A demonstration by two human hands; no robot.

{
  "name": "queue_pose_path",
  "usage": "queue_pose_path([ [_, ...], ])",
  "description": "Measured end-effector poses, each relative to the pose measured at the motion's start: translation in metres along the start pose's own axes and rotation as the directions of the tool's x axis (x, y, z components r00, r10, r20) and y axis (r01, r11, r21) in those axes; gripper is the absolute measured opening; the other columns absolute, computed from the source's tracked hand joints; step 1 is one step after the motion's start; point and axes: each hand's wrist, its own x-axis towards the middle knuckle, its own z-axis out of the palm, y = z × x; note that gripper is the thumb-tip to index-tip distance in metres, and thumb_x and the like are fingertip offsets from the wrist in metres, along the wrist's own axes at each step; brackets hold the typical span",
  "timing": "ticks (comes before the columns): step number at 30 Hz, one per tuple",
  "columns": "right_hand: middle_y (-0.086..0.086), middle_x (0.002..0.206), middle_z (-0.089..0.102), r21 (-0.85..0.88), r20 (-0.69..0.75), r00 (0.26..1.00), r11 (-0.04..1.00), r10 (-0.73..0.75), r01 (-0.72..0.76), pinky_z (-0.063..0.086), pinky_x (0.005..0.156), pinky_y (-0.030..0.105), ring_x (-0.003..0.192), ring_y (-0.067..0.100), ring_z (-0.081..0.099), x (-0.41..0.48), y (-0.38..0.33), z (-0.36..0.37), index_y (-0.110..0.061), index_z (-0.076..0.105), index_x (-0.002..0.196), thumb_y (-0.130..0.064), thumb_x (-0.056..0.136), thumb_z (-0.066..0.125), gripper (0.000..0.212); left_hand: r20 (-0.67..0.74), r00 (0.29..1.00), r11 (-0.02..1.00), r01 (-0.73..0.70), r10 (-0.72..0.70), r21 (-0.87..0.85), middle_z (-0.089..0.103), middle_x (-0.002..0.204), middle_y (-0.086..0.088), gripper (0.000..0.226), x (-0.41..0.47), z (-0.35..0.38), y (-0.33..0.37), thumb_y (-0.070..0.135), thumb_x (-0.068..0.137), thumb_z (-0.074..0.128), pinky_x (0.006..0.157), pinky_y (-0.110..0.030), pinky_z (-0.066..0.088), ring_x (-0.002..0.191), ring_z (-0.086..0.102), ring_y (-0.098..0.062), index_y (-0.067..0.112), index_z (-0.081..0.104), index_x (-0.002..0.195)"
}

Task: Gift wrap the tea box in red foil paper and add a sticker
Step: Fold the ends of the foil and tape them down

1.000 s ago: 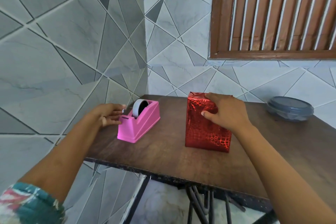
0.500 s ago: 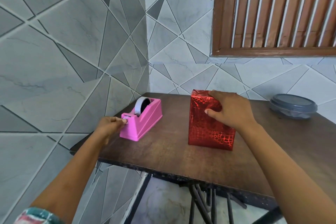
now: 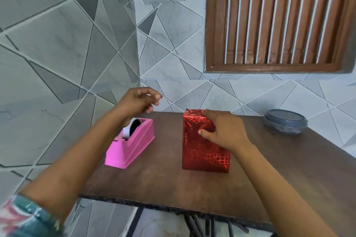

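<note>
Head view, looking down past both forearms. Shows one tea box [image 3: 204, 152], standing upright on its end near the middle of a dark brown wooden table [image 3: 173, 183]. Wrapped all over in shiny red foil paper with a crackled, scale-like pattern that catches the light. Folded into creases at the top end, smooth and tight down the front face.

Gripped at its upper right by the right hand [image 3: 223, 132], with the thumb pressed flat on the front face and the forefinger laid along the top edge. Other fingers bent over the far side and out of sight.

Raised above the far end of the dispenser, well apart from the box: the left hand [image 3: 138, 102]. Fingers curled in, thumb and forefinger tips drawn close together. Cannot tell whether pinching a bit of clear tape.

By count:
- one wrapped box
- one pink tape dispenser [image 3: 131, 148], left of the box and not touching it
- one roll of tape [image 3: 133, 127], loaded in the dispenser
- one round grey lidded container [image 3: 285, 121], toward the table's far right, near the wall
- two hands
- one patterned sleeve [image 3: 25, 217], in the lower left corner

Set in a room corner. Grey tiles cut in angular shapes on both walls [image 3: 67, 54]. Brown wooden louvred shutter [image 3: 275, 19] high on the right wall. Dark metal legs [image 3: 192, 223] under the table's near edge, pale floor below.
</note>
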Motion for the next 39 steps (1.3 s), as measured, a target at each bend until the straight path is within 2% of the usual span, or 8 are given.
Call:
queue_pose_path([
  [5,-0.008,0.127,0.058,0.018,-0.022,1.0,1.0,-0.017,0.017,0.044,0.084,0.029,0.117,0.018,0.053,-0.001,0.001,0.0,-0.029,0.048,0.132,-0.052,0.082,0.056,0.056,0.317,0.943,0.995,0.087,-0.099,0.051,0.065,0.064,0.006,0.054,0.039,0.061,0.016,0.01,0.088,0.063,0.052,-0.013,0.045,0.051,0.054,-0.001,0.016,0.041,0.136],
  [11,-0.005,0.128,0.057,0.028,-0.05,0.999,0.999,-0.018,0.019,0.043,0.087,0.03,0.116,0.02,0.053,-0.001,0.001,0.003,-0.025,0.047,0.133,-0.05,0.083,0.056,0.057,0.459,0.857,0.968,0.164,-0.236,0.191,0.06,0.072,-0.006,0.077,0.074,0.08,0.021,0.007,0.088,0.062,0.054,-0.017,0.045,0.058,0.052,-0.01,0.02,0.015,0.148],
  [21,-0.005,0.131,0.055,0.026,-0.065,0.998,0.999,-0.025,0.026,0.042,0.09,0.03,0.119,0.019,0.051,-0.001,-0.001,0.003,-0.025,0.044,0.135,-0.05,0.085,0.052,0.057,0.557,0.778,0.938,0.116,-0.29,0.327,0.057,0.073,-0.005,0.083,0.09,0.082,0.019,0.008,0.085,0.066,0.059,-0.02,0.041,0.06,0.048,-0.009,0.026,0.014,0.148],
  [28,-0.007,0.131,0.055,0.02,-0.079,0.996,0.999,-0.035,0.036,0.041,0.091,0.028,0.12,0.016,0.051,0.0,-0.001,0.004,-0.028,0.045,0.135,-0.051,0.084,0.052,0.056,0.529,0.733,0.811,0.054,-0.428,0.583,0.059,0.07,-0.004,0.094,0.1,0.099,0.031,0.006,0.084,0.068,0.048,-0.017,0.038,0.05,0.043,-0.007,0.026,0.002,0.148],
  [33,-0.008,0.13,0.055,0.008,-0.075,0.996,0.999,-0.047,0.048,0.041,0.089,0.028,0.119,0.016,0.051,0.001,-0.001,0.002,-0.027,0.044,0.135,-0.052,0.085,0.052,0.056,0.38,0.785,0.678,0.069,-0.49,0.732,0.055,0.07,-0.002,0.102,0.104,0.091,0.03,0.038,0.077,0.073,0.041,-0.016,0.033,0.046,0.038,-0.007,0.024,0.001,0.148],
  [35,-0.007,0.128,0.057,-0.002,-0.079,0.996,0.999,-0.045,0.045,0.042,0.086,0.027,0.116,0.017,0.052,0.001,-0.001,0.002,-0.026,0.045,0.133,-0.053,0.085,0.051,0.055,0.364,0.776,0.707,0.145,-0.516,0.692,0.054,0.06,0.0,0.097,0.101,0.085,0.018,0.046,0.077,0.069,0.04,-0.015,0.032,0.04,0.038,-0.005,0.022,0.005,0.147],
  [37,-0.006,0.124,0.058,-0.002,-0.081,0.996,0.999,-0.04,0.04,0.042,0.084,0.028,0.114,0.018,0.053,0.001,-0.001,0.002,-0.024,0.046,0.13,-0.052,0.084,0.051,0.054,0.396,0.744,0.764,0.231,-0.538,0.602,0.054,0.051,0.002,0.08,0.096,0.079,0.003,0.05,0.077,0.066,0.039,-0.015,0.035,0.037,0.041,-0.004,0.018,0.024,0.136],
  [39,-0.005,0.125,0.057,0.0,-0.077,0.996,0.999,-0.039,0.039,0.041,0.084,0.028,0.114,0.018,0.053,0.0,-0.001,0.003,-0.023,0.044,0.131,-0.052,0.085,0.052,0.055,0.43,0.733,0.827,0.326,-0.527,0.457,0.058,0.061,0.0,0.071,0.091,0.072,-0.011,0.054,0.065,0.072,0.042,-0.015,0.042,0.044,0.051,-0.004,0.017,0.042,0.118],
])
